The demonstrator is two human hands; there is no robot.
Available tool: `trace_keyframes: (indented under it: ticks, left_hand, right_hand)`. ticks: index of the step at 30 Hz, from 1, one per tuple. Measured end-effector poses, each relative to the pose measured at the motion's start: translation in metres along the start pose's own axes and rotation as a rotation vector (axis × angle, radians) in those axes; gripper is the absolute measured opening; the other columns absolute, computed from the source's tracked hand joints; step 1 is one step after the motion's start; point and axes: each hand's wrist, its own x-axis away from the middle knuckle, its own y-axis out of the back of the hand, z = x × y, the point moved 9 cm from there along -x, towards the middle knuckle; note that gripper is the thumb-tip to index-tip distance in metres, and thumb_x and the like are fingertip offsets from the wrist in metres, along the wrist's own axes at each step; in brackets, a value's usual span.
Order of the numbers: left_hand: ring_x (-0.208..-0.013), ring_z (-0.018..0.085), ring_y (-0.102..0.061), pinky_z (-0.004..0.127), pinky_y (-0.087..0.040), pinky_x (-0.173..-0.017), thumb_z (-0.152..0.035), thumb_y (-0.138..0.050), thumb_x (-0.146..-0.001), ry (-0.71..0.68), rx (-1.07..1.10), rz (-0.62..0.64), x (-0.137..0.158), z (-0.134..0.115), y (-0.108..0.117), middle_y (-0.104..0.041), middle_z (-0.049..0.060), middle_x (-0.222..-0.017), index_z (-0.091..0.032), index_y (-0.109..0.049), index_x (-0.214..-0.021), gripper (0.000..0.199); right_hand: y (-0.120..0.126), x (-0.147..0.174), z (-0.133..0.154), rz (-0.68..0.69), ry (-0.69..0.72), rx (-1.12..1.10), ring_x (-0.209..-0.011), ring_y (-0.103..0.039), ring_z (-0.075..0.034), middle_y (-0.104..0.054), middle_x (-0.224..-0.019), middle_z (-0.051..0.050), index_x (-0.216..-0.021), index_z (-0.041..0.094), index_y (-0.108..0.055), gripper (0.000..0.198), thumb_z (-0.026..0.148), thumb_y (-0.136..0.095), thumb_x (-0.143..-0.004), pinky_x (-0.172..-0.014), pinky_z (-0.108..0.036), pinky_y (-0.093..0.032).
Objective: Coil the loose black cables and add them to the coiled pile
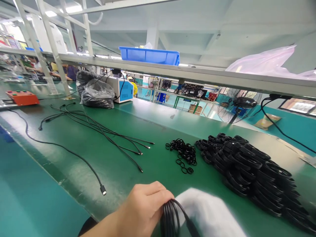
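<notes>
My bare left hand (pixel 145 209) is closed around a coiled black cable (pixel 170 219) at the bottom of the head view. One end of the cable leaves the coil to a thicker black part beside it. My right hand (pixel 209 212), in a white glove, is close against the right of the coil. Motion blurs it, and its fingers cannot be made out. Ahead lie small black rings (pixel 184 152) in a loose heap. Farther right is a large pile of coiled black cables (pixel 247 168). Several uncoiled cables (pixel 98 126) stretch across the green table (pixel 153 131).
One single cable (pixel 74 154) runs along the near left edge. An orange button box (pixel 22 98), plastic bags (pixel 97 93) and a blue-white machine (pixel 123 90) stand farther back. Overhead, a shelf carries a blue bin (pixel 150 56). A fan (pixel 237 105) stands beyond the table.
</notes>
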Motion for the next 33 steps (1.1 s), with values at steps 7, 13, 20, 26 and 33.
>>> trace_keyframes:
  ticks: [7,13,20,26,33]
  left_hand:
    - [-0.084,0.014,-0.059,0.02,-0.045,-0.076,-0.007,-0.036,-0.085,0.225,0.139,0.164,-0.006,0.019,-0.012,-0.064,0.003,-0.092,-0.021,-0.064,-0.095,0.032]
    - [-0.079,0.014,-0.058,0.022,-0.044,-0.073,-0.007,-0.037,-0.083,0.364,0.101,0.151,-0.005,0.036,-0.014,-0.062,0.002,-0.087,-0.02,-0.065,-0.089,0.032]
    - [-0.071,0.015,-0.056,0.024,-0.043,-0.065,-0.015,-0.042,-0.08,0.647,0.068,0.101,0.002,0.06,-0.01,-0.06,-0.002,-0.075,-0.022,-0.057,-0.091,0.02]
    - [-0.052,0.012,-0.052,0.021,-0.04,-0.05,-0.02,-0.047,-0.076,0.815,0.269,0.075,0.006,0.072,-0.023,-0.053,-0.007,-0.062,-0.022,-0.05,-0.086,0.01]
    - [-0.055,0.012,-0.051,0.021,-0.035,-0.051,-0.013,-0.043,-0.074,0.786,-0.014,0.118,-0.001,0.073,-0.028,-0.056,-0.006,-0.06,-0.023,-0.048,-0.08,0.013]
  right_hand:
    - [-0.008,-0.032,-0.025,-0.081,-0.118,-0.046,-0.099,-0.058,-0.03,-0.061,-0.106,-0.011,-0.142,0.021,-0.017,0.125,0.039,-0.086,-0.039,-0.085,-0.044,-0.043]
    - [-0.026,-0.053,-0.026,-0.03,-0.086,-0.165,-0.07,-0.061,-0.016,-0.064,-0.081,-0.001,-0.141,0.018,-0.006,0.128,0.017,-0.083,-0.038,-0.066,-0.03,-0.047]
    - [-0.026,-0.059,-0.021,0.001,-0.139,-0.126,-0.056,-0.061,-0.014,-0.063,-0.067,-0.003,-0.088,0.01,-0.061,0.035,0.019,-0.07,-0.055,-0.058,-0.029,-0.05]
    - [-0.017,-0.063,-0.032,-0.008,-0.045,-0.219,-0.056,-0.062,-0.017,-0.064,-0.067,-0.008,-0.076,0.006,-0.063,0.042,0.039,-0.075,-0.053,-0.054,-0.03,-0.051]
    - [-0.018,-0.064,-0.038,0.025,-0.057,-0.267,-0.048,-0.059,-0.012,-0.062,-0.059,-0.005,-0.072,0.007,-0.063,0.036,0.034,-0.076,-0.053,-0.048,-0.024,-0.049]
